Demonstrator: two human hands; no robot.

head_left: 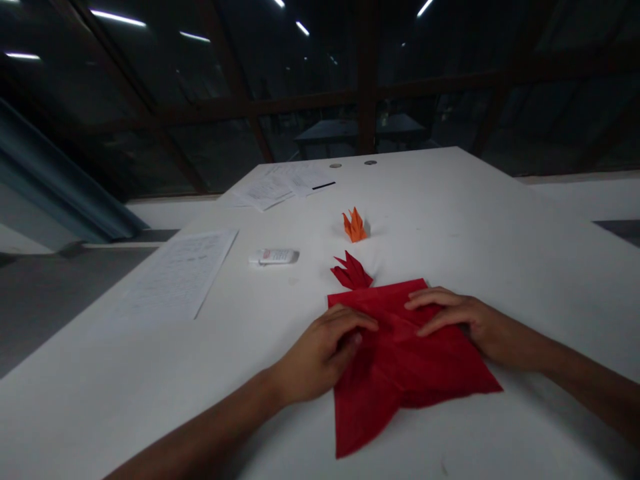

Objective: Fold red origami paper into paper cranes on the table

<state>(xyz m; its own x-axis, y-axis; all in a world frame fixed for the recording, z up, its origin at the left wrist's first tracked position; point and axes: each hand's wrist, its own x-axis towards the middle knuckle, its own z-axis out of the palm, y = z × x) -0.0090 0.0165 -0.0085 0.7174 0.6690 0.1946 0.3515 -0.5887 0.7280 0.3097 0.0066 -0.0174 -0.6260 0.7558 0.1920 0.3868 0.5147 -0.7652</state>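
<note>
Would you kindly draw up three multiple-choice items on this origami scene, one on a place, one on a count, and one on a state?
1. Where does the glue stick lie?
A. On the white table, left of the small folded figures
B. On top of the red paper
C. In the left hand

2. How many small finished folded figures stand beyond the large red paper?
A. None
B. Two
C. Five

3. How are the hands placed?
A. Both raised in the air
B. Both pressing on the red paper
C. One holding a pen

Answers: 1 A, it rests on the bare tabletop beside the printed sheet. 2 B, the orange figure and the red figure. 3 B, the left hand and right hand lie flat on it.
</note>
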